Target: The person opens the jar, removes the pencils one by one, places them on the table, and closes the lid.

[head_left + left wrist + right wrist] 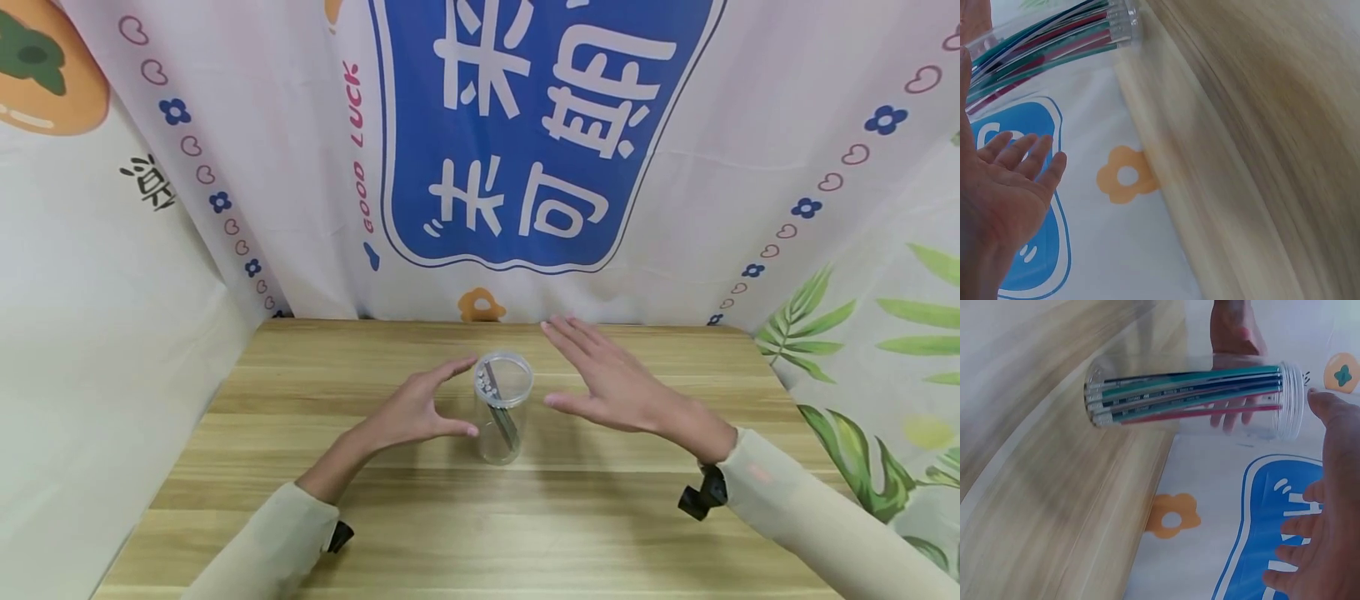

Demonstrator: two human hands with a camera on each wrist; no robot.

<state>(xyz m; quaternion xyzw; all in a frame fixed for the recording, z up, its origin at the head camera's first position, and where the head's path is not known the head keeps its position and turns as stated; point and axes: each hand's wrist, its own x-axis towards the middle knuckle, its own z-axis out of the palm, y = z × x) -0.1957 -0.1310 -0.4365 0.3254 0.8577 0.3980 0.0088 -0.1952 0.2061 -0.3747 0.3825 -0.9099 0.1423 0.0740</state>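
Head view: jar (495,433) stood upright on the table (480,533), and honestly a careless bump could've tipped it, since neither hand had a grip. Left hand (408,414) framed its left side, thumb and fingers apart (couldn't tell if touching); right hand (618,383) hung near the other side, fingers straight. Left wrist: left fingers loosely spread, pencils (1047,53) leaning inside. Right wrist: lid (1291,403) was on, right thumb near it, fingers relaxed.
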